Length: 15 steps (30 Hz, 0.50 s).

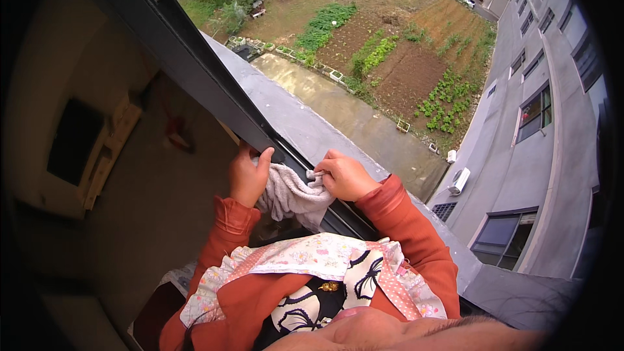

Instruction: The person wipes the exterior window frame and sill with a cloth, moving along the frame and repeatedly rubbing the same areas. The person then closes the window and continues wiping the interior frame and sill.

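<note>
A greyish-white cloth (292, 195) hangs bunched over the dark window track (344, 218), between my two hands. My right hand (348, 175) pinches a twisted corner of it above the track, thumb and fingers closed. At the lower end of the dark window sash (208, 81), my left hand (248, 177) is closed round the edge. Its thumb lies along the near side and the other fingers are partly hidden. The cloth touches this hand's thumb side; whether it is also gripped there is hard to see.
Outside the track runs a grey ledge (312, 120), with a drop to a concrete path (364, 136) and garden plots far below. A grey building wall (552, 104) rises on the right. Indoors at left, a dark screen (77, 140) hangs beside a low pale cabinet (114, 149).
</note>
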Available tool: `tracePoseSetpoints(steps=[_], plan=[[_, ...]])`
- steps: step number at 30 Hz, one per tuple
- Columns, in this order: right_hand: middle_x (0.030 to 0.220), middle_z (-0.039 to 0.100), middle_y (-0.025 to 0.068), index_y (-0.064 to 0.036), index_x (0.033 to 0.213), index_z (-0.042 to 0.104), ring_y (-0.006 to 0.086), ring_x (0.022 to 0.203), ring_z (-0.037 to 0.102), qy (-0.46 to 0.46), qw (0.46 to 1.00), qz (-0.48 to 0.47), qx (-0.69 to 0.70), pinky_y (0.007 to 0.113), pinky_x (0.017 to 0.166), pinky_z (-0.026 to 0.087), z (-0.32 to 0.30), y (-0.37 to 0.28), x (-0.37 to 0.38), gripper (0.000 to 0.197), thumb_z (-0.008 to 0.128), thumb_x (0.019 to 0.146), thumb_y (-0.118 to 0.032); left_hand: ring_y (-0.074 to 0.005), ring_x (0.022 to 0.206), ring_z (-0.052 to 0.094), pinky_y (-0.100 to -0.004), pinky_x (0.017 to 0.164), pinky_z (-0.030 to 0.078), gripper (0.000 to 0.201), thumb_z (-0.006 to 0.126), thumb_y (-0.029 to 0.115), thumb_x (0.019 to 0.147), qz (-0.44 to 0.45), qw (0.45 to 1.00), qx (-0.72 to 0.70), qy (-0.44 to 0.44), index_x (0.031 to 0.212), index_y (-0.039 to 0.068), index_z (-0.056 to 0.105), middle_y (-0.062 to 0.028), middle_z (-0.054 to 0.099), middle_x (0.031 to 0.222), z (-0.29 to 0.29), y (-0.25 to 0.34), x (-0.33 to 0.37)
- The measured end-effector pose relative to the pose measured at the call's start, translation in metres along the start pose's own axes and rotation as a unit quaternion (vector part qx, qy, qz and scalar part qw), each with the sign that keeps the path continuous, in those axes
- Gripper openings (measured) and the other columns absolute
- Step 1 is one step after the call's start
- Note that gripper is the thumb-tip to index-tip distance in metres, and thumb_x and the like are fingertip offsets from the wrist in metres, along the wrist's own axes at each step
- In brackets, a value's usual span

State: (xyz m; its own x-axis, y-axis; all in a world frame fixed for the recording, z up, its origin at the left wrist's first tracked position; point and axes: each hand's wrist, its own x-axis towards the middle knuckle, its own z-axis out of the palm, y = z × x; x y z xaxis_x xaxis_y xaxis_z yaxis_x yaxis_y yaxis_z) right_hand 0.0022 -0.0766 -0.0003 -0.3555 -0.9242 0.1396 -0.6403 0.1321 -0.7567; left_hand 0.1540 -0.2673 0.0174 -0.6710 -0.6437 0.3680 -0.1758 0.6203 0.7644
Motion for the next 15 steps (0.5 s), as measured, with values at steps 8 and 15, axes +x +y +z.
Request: tracePoseSetpoints(steps=[8, 15], plan=[[0.098, 0.062, 0.0182, -0.0042, 0.119, 0.063, 0.0368, 0.093, 0.062, -0.073, 0.99, -0.047, 0.108, 0.041, 0.081, 0.05, 0.006, -0.004, -0.005, 0.038, 0.061, 0.081, -0.005, -0.0258, 0.085, 0.066, -0.0359, 0.079, 0.051, 0.027, 0.071, 0.014, 0.088, -0.029, 0.999, 0.021, -0.031, 0.105, -0.005, 0.061, -0.0156, 0.068, 0.095, -0.021, 0.016, -0.004], [0.093, 0.06, 0.0193, -0.0036, 0.107, 0.058, 0.0397, 0.089, 0.059, 0.152, 0.974, -0.049, 0.158, 0.044, 0.075, 0.049, 0.017, -0.011, 0.061, 0.027, 0.061, 0.08, -0.003, -0.0258, 0.089, 0.065, -0.0355, 0.082, 0.05, 0.029, 0.07, 0.015, 0.089, -0.031, 0.998, 0.037, -0.035, 0.108, -0.005, 0.061, -0.016, 0.068, 0.098, -0.025, 0.025, -0.007]])
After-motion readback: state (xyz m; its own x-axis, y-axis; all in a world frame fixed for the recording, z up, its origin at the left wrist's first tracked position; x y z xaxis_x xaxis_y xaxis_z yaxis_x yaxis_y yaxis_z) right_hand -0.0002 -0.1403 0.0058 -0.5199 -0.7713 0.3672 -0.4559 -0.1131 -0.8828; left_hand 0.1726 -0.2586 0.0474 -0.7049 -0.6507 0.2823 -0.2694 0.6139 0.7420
